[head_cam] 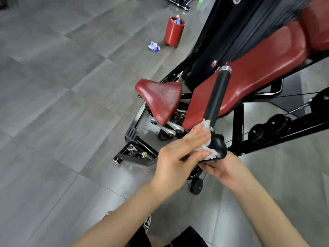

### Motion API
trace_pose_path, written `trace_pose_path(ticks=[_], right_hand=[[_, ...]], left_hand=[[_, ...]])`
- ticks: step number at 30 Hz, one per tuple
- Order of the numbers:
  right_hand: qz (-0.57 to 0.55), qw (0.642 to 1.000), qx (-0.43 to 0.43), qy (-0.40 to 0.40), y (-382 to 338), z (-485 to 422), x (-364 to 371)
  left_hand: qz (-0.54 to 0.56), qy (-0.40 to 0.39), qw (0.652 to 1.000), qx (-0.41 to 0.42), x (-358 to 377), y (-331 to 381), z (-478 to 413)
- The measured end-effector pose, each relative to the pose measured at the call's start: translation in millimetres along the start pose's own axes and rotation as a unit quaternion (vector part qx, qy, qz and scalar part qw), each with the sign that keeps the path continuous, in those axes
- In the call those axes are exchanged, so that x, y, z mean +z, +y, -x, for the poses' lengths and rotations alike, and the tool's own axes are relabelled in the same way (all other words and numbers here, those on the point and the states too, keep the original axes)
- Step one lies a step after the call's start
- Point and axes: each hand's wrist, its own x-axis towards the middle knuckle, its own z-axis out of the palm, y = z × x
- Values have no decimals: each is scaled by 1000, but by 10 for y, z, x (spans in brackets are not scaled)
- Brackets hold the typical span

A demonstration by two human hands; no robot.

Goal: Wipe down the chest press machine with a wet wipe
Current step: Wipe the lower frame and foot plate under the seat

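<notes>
The chest press machine has a red seat (160,97), a long red back pad (249,82) and a black frame. A black handle grip (218,93) slants up in front of the pad and ends below in a glossy black joint (219,145). My left hand (179,155) holds a white wet wipe (207,149) against the bar at that joint, fingers above and thumb below. My right hand (220,169) is palm up under the joint, its fingers curled round the bar from beneath. Most of the wipe is hidden by my left hand.
A red bin (174,31) full of rubbish stands on the grey tiled floor at the back, a crumpled blue-and-white packet (154,46) beside it. A black foot lever (135,150) juts out at the machine's base. Black weight plates (270,125) sit on the right.
</notes>
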Motion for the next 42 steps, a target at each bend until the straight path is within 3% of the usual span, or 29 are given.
trace_pose_path(ticks=[1, 3, 6, 10, 13, 22, 30, 36, 42], right_hand=[[6, 1000, -1, 8, -2, 6, 34], [-8, 999, -3, 35, 12, 14, 85], [-20, 996, -14, 86, 50, 38, 124], [-50, 991, -30, 120, 165, 59, 259], [-87, 985, -22, 150, 267, 66, 371], [-260, 945, -42, 192, 515, 376, 688], [-298, 932, -59, 198, 550, 578, 926], [-289, 936, -63, 189, 651, 579, 955], [-241, 950, -17, 198, 679, 557, 939]], left_hand=[[-41, -4, 998, 55, 9, -67, -10], [-78, 0, 993, 84, -12, -235, 23], [-5, 14, 997, -79, -109, -450, 205], [23, -58, 957, -282, -279, -845, 303], [38, -107, 935, -336, -423, -987, 285], [53, -100, 980, -164, -297, -428, -20], [-51, -151, 964, -211, -479, -666, 61], [12, -114, 986, -123, -271, -299, -146], [-78, -175, 956, -222, -506, -798, 95]])
